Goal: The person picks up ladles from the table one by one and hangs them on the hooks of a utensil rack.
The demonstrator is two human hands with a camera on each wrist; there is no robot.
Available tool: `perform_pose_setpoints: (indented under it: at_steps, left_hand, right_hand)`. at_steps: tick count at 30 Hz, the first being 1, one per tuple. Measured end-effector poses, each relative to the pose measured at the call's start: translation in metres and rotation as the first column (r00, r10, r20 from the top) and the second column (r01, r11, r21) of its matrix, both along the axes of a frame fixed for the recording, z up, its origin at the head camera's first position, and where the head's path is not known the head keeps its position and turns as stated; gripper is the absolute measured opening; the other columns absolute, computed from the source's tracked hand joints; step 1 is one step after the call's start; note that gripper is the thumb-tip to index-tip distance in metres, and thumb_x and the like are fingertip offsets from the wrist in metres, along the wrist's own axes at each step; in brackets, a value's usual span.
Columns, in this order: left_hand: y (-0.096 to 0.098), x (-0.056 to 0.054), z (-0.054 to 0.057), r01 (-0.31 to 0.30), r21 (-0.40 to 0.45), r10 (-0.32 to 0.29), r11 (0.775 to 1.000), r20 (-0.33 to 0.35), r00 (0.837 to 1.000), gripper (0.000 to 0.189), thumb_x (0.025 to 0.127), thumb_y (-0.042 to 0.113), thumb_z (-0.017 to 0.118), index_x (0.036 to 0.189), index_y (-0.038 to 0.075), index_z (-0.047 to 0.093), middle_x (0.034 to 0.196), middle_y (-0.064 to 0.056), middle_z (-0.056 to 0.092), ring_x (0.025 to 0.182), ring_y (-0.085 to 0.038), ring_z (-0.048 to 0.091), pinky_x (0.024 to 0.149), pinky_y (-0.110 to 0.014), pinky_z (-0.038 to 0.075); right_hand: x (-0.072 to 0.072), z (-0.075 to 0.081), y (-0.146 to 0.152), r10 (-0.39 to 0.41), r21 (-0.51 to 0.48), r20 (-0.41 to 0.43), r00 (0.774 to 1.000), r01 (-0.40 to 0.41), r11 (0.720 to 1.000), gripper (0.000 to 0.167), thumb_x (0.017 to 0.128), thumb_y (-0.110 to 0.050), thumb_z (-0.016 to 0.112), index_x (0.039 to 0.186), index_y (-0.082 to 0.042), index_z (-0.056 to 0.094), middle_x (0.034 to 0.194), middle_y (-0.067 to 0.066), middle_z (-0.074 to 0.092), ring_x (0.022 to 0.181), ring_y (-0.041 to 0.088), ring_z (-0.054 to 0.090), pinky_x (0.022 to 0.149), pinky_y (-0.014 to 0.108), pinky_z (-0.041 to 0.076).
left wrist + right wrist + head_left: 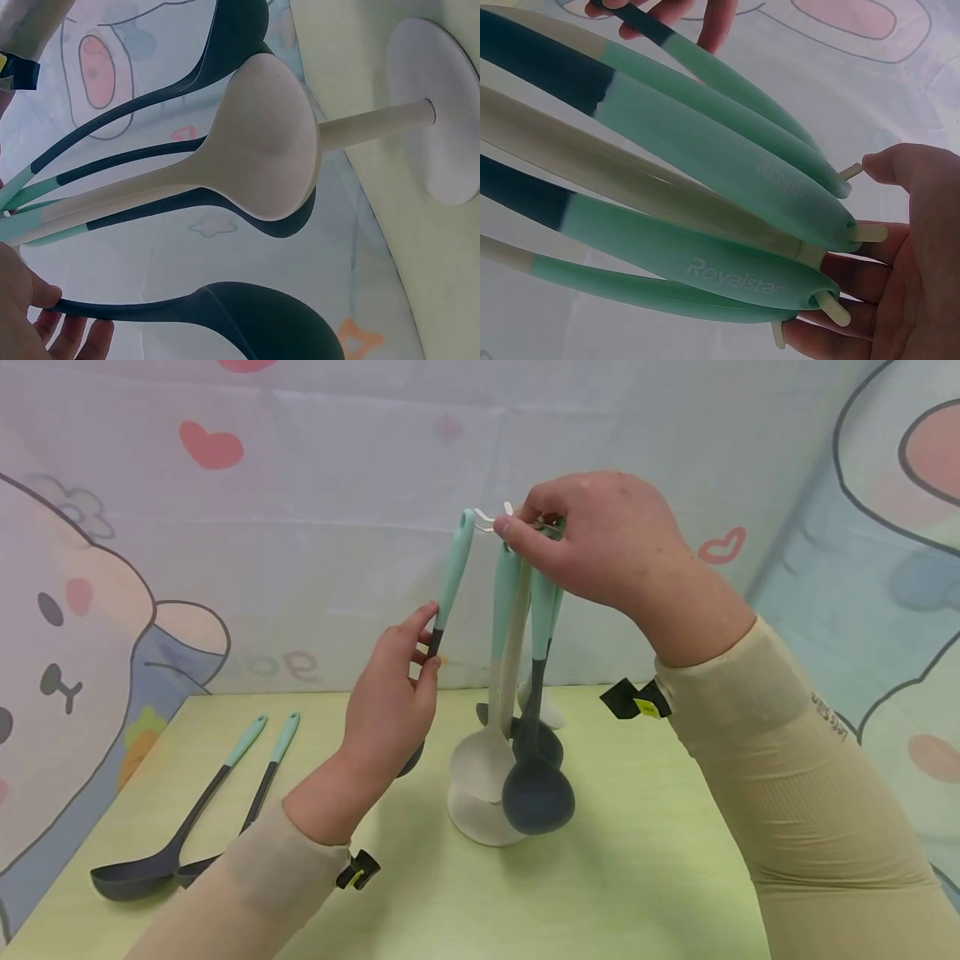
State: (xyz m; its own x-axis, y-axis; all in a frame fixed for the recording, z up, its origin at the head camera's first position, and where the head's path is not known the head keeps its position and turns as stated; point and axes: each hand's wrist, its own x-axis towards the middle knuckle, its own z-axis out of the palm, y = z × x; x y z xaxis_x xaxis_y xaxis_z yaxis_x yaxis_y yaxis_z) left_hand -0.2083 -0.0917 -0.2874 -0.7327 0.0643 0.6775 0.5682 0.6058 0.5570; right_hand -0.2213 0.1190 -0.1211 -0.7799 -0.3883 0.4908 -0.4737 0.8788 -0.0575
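In the head view my left hand [393,685] pinches a dark cooking spoon [270,322] where its shaft meets the mint handle [454,568]. The handle's holed end is right at a hook tip of a white utensil stand [487,818]. My right hand [607,539] grips the top of this stand, thumb by a hook and fingers behind the hooks in the right wrist view. From the hooks hang several mint-handled utensils, among them a dark ladle [538,795] in front and a pale ladle-like utensil [266,142]. The spoon's bowl is mostly hidden behind my left hand in the head view.
Two dark utensils with mint handles lie on the table's left side: a ladle [138,872] and another one [262,789] partly hidden by my left sleeve. A printed cloth [360,468] hangs behind the pale green table [637,877].
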Motion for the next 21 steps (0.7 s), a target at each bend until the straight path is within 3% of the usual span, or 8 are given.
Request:
perform_pose_setpoints:
  at_steps: [14,21]
  left_hand:
    - [0.0063,-0.0016,0.0005,-0.007,-0.062,0.009,0.998,0.031,0.999,0.059,0.096,0.002,0.06,0.149,0.023,0.044,0.118,-0.004,0.059,0.098,-0.017,0.065,0.073,-0.033,0.054]
    - [0.0094,-0.0082,-0.0036,0.025,-0.057,-0.024,0.998,0.027,0.999,0.06,0.097,0.002,0.06,0.15,0.023,0.043,0.118,-0.004,0.058,0.097,-0.017,0.065,0.077,-0.033,0.054]
  right_hand:
    - [0.0004,-0.0009,-0.0033,-0.01,0.001,-0.024,1.0,0.01,1.0,0.043,0.097,-0.054,0.048,0.097,-0.018,0.069,0.099,-0.002,0.068,0.085,0.021,0.056,0.076,0.043,0.046]
    - [-0.0005,-0.0018,-0.0051,-0.022,-0.005,-0.029,0.999,0.022,1.0,0.039,0.097,-0.051,0.05,0.095,-0.016,0.068,0.096,-0.001,0.066,0.084,0.021,0.056,0.076,0.043,0.046]
